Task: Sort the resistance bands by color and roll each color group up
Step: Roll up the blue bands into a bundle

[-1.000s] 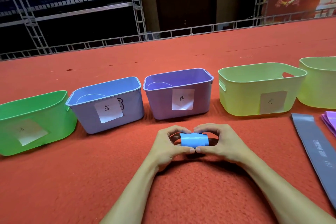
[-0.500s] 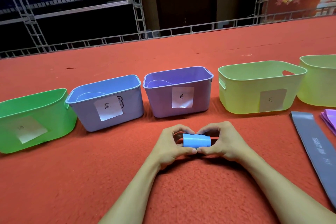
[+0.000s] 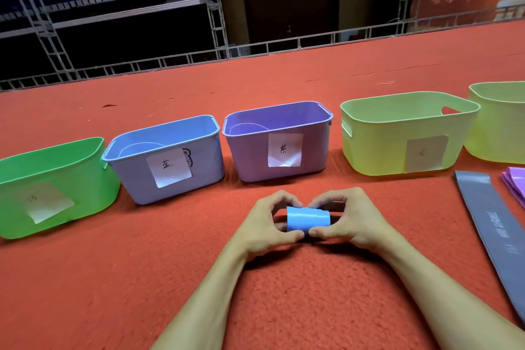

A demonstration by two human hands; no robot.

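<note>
A rolled blue resistance band [image 3: 308, 219] sits low over the red carpet in front of me. My left hand [image 3: 267, 224] grips its left end and my right hand [image 3: 352, 221] grips its right end, thumbs meeting under the roll. A grey band [image 3: 494, 224] lies flat and stretched out at the right. A stack of purple bands [image 3: 515, 182] shows at the right edge, cut off by the frame.
A row of labelled bins stands behind my hands: green bin [image 3: 71, 156], blue bin [image 3: 204, 150], purple bin [image 3: 315, 148], yellow-green bin [image 3: 377, 148], and another yellow-green bin [image 3: 497, 133] at the far right. Metal railing edges the carpet at the back.
The blue roll has shifted a little to the right between my fingers and looks slightly tighter. Both hands keep their hold in the same place.
</note>
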